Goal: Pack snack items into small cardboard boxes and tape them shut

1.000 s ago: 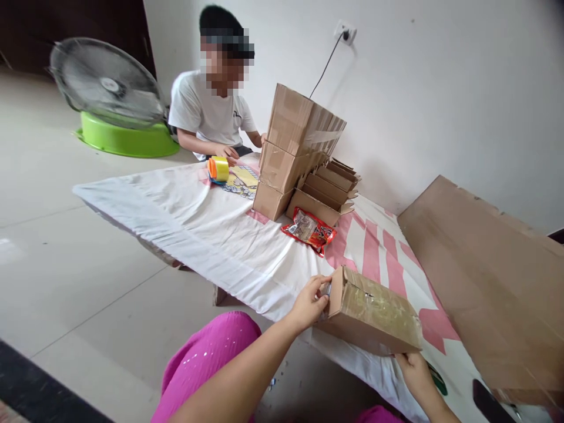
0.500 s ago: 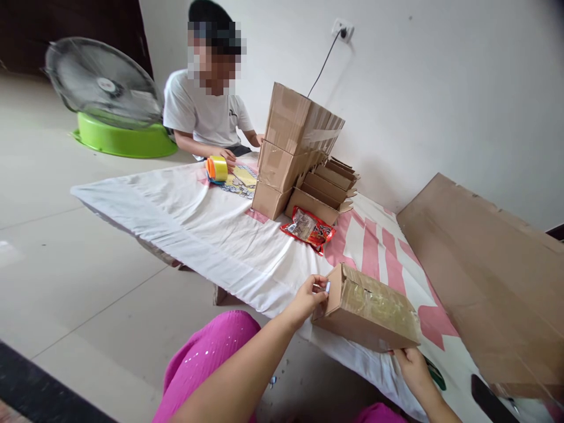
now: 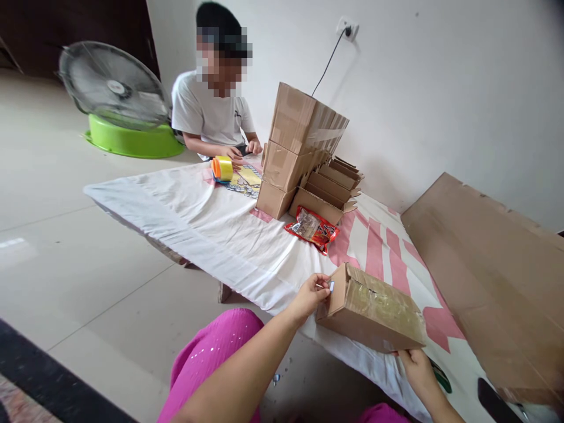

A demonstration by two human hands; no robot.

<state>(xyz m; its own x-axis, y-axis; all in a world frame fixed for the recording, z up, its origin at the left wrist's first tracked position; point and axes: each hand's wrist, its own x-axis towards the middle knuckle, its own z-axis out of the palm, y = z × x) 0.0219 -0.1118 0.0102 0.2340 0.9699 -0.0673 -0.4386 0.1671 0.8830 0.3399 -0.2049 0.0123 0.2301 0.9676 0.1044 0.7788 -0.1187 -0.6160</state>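
A taped cardboard box (image 3: 383,302) lies tilted at the near edge of the cloth-covered table. My left hand (image 3: 314,295) is at the box's left end, its thumb and fingers pinched at a small white label (image 3: 332,286) against the cardboard. Whether the label is stuck down I cannot tell. Beneath the lower right corner of the box, my right hand (image 3: 416,367) grips its edge, with part of the fingers hidden under it.
Stacked cardboard boxes (image 3: 286,150) and several open ones (image 3: 328,191) stand beyond a red snack packet (image 3: 314,228). A person (image 3: 214,117) sits across the table near a yellow tape roll (image 3: 224,168). Large cardboard (image 3: 480,276) leans at the right; a fan (image 3: 117,88) stands left.
The whole scene has shifted slightly right as my head turned. Both my hands keep their places on the box. The far person's hand shows more beside the stack.
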